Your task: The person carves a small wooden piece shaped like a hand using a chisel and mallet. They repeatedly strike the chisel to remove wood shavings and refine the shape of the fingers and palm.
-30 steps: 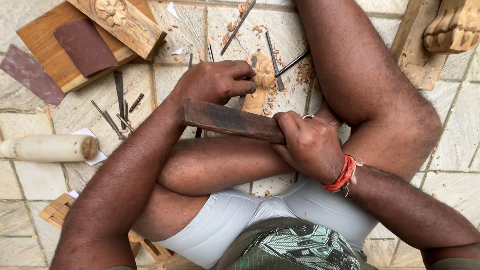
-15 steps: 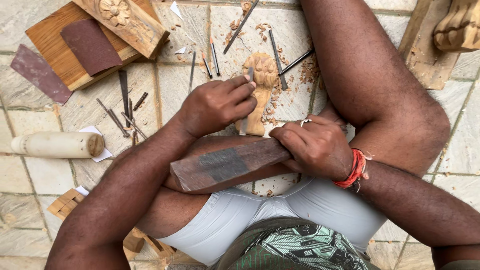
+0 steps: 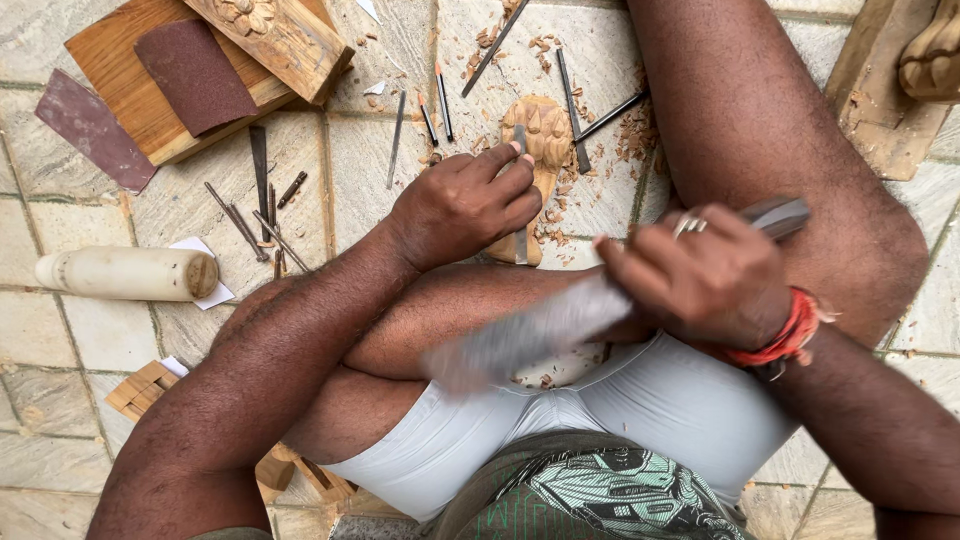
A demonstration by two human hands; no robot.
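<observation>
Left hand (image 3: 465, 205) grips chisel (image 3: 520, 205) against wood carving (image 3: 545, 135); right hand (image 3: 705, 275), beside carving, closed around blurred mallet (image 3: 530, 335).

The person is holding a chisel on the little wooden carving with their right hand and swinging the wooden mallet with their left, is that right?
Not quite: the hands are swapped. In the head view, the left hand holds the chisel on the wooden carving, and the right hand swings the blurred wooden mallet.

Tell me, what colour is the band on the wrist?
Red-orange band, on the right wrist, head view.
</observation>
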